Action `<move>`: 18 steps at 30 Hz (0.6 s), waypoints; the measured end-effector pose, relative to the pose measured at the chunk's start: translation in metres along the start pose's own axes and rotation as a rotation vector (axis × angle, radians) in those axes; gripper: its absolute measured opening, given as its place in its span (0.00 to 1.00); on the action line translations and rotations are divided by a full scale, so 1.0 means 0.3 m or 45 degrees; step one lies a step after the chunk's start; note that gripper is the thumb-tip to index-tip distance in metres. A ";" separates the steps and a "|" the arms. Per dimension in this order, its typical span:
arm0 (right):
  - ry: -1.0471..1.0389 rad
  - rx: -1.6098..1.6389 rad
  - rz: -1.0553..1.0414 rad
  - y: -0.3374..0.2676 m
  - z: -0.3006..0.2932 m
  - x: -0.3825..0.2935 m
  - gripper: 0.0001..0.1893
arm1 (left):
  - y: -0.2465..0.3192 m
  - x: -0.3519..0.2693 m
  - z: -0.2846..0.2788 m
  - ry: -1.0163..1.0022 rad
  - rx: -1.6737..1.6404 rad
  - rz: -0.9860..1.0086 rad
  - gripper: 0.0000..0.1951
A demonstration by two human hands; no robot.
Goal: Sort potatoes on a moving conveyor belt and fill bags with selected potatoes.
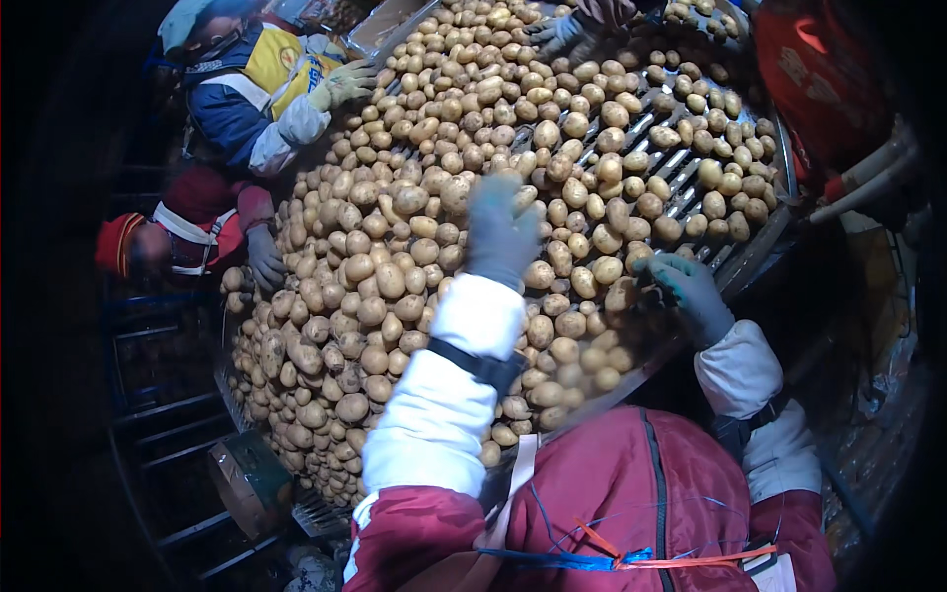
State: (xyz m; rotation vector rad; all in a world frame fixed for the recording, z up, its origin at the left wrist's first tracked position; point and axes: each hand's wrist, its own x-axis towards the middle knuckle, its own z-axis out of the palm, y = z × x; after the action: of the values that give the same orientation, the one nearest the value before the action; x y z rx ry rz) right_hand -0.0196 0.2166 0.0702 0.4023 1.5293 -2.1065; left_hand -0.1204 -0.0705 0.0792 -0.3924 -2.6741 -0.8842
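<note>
Many potatoes [388, 281] lie heaped over a slatted metal sorting table [677, 174], whose bars show at the upper right. My left hand [503, 229], in a grey glove and blurred, is over the middle of the heap; its fingers look apart and I see nothing held in them. At the right near edge is my right hand [684, 292], in a grey-green glove, its fingertips at a potato and something dark and thin. Whether it grips either one cannot be told. White sleeve covers reach up both my forearms, with dark bands around them.
Co-workers' gloved hands rest at the heap: one at the upper left [348, 81], one at the left [264, 259], others at the top [555, 33]. A person in red [821, 89] stands at the upper right. A box [251, 481] is beside the lower left edge, near metal railings [177, 411].
</note>
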 end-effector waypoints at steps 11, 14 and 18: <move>-0.054 0.465 0.276 -0.016 0.220 0.047 0.26 | 0.022 -0.064 -0.047 -0.519 -0.582 -0.447 0.28; -0.358 0.659 0.380 -0.006 0.186 0.073 0.23 | 0.000 0.004 -0.105 -0.400 -0.268 -0.193 0.27; -0.540 0.723 0.251 0.045 0.182 0.050 0.21 | -0.407 0.092 -0.324 -0.227 0.693 -0.244 0.27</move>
State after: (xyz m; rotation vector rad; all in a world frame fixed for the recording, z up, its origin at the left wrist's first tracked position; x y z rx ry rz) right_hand -0.0217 0.1584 0.0695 0.2586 0.6195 -2.2547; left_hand -0.1693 -0.2201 0.0989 -0.0901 -3.0016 -0.1401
